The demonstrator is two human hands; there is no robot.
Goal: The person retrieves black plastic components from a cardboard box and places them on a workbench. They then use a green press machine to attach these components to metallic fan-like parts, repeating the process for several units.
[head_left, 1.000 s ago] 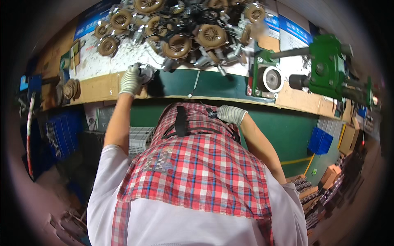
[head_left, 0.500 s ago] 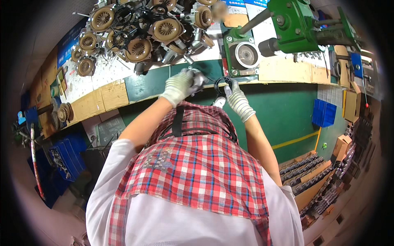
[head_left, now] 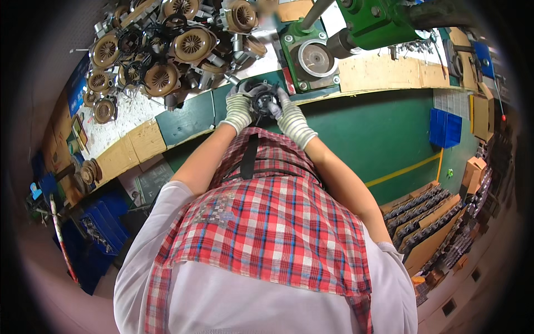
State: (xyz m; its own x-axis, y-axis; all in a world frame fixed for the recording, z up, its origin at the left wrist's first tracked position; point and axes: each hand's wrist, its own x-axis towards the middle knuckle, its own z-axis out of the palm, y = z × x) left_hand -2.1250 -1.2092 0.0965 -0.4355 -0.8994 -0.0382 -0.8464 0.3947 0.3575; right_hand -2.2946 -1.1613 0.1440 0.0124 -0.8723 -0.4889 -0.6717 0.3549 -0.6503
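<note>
Both my hands, in striped, grey-fingered gloves, meet at the front edge of the bench (head_left: 186, 117). Between them is a black ring-shaped part (head_left: 260, 103); the metal piece from the earlier frame is hardly visible behind the fingers. My left hand (head_left: 239, 107) closes round the left side of this assembly. On the other side, my right hand (head_left: 291, 119) is closed, its thumb and fingers pressing at the black ring. Whether the ring is seated on the metal piece cannot be made out.
A heap of motor-like units with brown finned discs (head_left: 192, 45) covers the bench's far left. Close beyond my right hand stands a green press (head_left: 311, 64), its arm overhanging. A blue bin (head_left: 445, 128) and rows of metal parts (head_left: 420, 214) are at right.
My right hand has brought the black ring left to the metal piece in my left hand, and the hands now meet. The bench has shifted left in view.
</note>
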